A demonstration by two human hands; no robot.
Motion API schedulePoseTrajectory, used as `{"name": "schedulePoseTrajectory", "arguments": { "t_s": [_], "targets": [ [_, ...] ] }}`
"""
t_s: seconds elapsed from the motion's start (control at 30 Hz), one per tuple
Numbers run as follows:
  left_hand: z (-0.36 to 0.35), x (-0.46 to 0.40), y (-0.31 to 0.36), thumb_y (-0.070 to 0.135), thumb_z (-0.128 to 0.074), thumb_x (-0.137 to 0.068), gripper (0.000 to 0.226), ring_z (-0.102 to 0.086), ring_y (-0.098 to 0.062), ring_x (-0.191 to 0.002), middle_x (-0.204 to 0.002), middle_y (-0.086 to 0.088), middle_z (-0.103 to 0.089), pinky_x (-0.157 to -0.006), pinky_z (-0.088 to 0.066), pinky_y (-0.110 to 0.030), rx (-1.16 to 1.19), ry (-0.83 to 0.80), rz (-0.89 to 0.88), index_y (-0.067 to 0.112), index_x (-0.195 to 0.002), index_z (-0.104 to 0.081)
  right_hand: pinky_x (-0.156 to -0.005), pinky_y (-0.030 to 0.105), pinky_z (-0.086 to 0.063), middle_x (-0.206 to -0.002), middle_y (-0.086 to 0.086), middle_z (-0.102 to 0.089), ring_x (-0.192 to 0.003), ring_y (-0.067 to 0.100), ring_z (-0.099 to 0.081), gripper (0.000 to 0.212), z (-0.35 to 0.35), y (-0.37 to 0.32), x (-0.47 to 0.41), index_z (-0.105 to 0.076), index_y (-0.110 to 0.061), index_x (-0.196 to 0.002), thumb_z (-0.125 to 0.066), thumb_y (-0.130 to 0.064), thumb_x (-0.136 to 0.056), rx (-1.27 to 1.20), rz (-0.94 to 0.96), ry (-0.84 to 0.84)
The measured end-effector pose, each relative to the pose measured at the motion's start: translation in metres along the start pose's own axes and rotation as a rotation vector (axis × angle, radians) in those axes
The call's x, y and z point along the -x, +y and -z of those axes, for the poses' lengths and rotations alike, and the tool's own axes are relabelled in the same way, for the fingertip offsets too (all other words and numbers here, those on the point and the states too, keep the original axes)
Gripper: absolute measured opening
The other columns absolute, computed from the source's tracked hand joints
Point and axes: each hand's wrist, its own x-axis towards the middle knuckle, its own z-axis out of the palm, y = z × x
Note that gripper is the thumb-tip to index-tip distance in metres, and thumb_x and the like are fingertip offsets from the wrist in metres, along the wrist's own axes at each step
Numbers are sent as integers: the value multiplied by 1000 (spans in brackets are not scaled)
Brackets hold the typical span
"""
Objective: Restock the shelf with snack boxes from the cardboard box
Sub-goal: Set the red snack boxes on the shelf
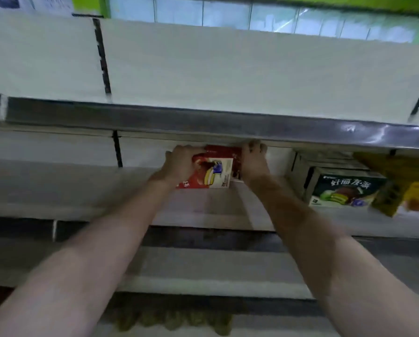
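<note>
A red snack box [215, 171] with a cake picture stands at the back of the middle shelf [82, 190], just under the shelf above. My left hand [179, 164] grips its left end and my right hand [253, 164] grips its right end. Both arms reach deep into the shelf. The fingertips are partly hidden behind the box and under the upper shelf's edge. The cardboard box is out of view.
A dark green snack box [347, 188] and yellow boxes [402, 188] stand on the same shelf to the right. The upper shelf's grey edge strip [203, 122] hangs low over my hands. More shelves [203, 268] lie below.
</note>
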Motion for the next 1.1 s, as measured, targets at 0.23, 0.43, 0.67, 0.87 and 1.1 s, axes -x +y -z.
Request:
{"name": "schedulePoseTrajectory", "arguments": {
  "t_s": [0.23, 0.43, 0.67, 0.87, 1.1],
  "targets": [
    [-11, -7, -5, 19, -56, -94, 47, -47, -33, -121, -134, -6, -58, -99, -31, -47, -76, 27, 3, 34, -138, -53, -94, 52, -44, -148, 30, -32, -137, 48, -29, 62, -11, -4, -23, -27, -2, -150, -52, -10, -94, 84, 51, 11],
    [-13, -8, -8, 18, -59, -94, 49, -43, -33, -125, -137, -5, -56, -103, -29, -47, -56, 2, 2, 34, -140, -51, -107, 61, -32, -148, 27, -35, -137, 48, -31, 54, -7, -8, -23, -31, -4, -147, -49, -18, -97, 148, 25, -12],
    [3, -7, -5, 23, -61, -93, 42, -35, -28, -134, -145, 2, -50, -112, -20, -52, 39, -115, 50, 37, -133, -54, -114, 59, -17, -149, 23, -40, -139, 44, -32, 66, 8, -11, -12, -42, -8, -143, -67, -31, -87, 125, 230, 112],
    [33, -2, -17, 24, -58, -87, 24, -34, -28, -125, -116, 4, -56, -109, -17, -57, 57, -262, 40, 47, -89, -58, -99, 49, -36, -125, 22, -54, -116, 43, -47, 57, 12, -12, 6, -56, -5, -126, -76, -34, -81, -14, 338, 155],
    [60, 15, -25, -12, -46, -90, 46, -52, -20, -118, -118, 1, -56, -96, -42, -22, 218, -242, 5, 23, -94, -76, -100, 46, -44, -135, 16, -45, -120, 34, -47, 67, 6, -63, 24, -48, -8, -136, -76, -38, -83, -171, 458, 19]
  ]
}}
